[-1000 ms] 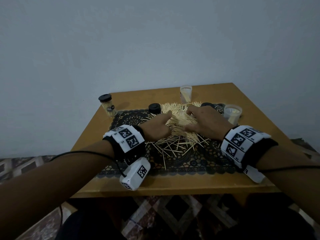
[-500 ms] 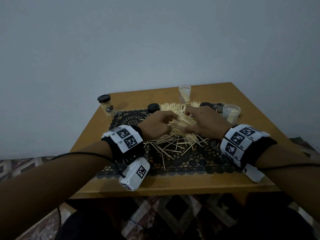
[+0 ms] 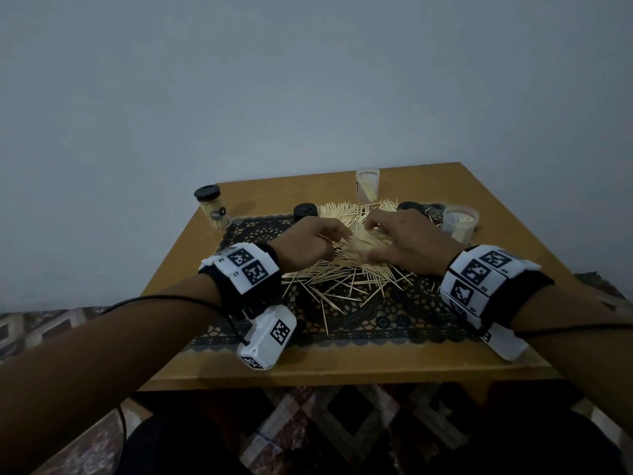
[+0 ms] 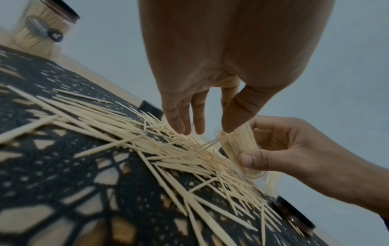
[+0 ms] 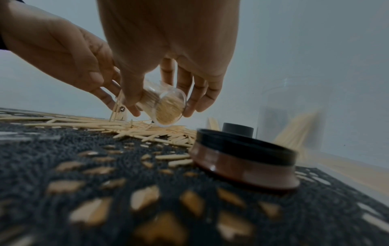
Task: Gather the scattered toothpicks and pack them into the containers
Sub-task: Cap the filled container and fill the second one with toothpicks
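1. Two hands meet over the toothpick pile [image 3: 342,279] on the black lace mat [image 3: 376,323] at mid-bench [image 3: 342,370].
2. The right hand [image 3: 411,246] curls round a clear container [image 4: 240,149] packed with toothpicks, tipped on its side just above the pile.
3. The left hand [image 3: 308,246] keeps its fingers nearly straight, thumb tip at the container's mouth.
4. A capped container [image 3: 212,210] stands far left, and two open containers [image 3: 367,185] [image 3: 459,222] stand behind the pile.

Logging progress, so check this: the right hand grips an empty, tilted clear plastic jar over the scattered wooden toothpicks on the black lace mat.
Not empty. The right hand grips a tilted clear plastic jar that is packed with toothpicks, over the scattered wooden toothpicks on the black lace mat. The right wrist view shows the bundle through the jar's base.
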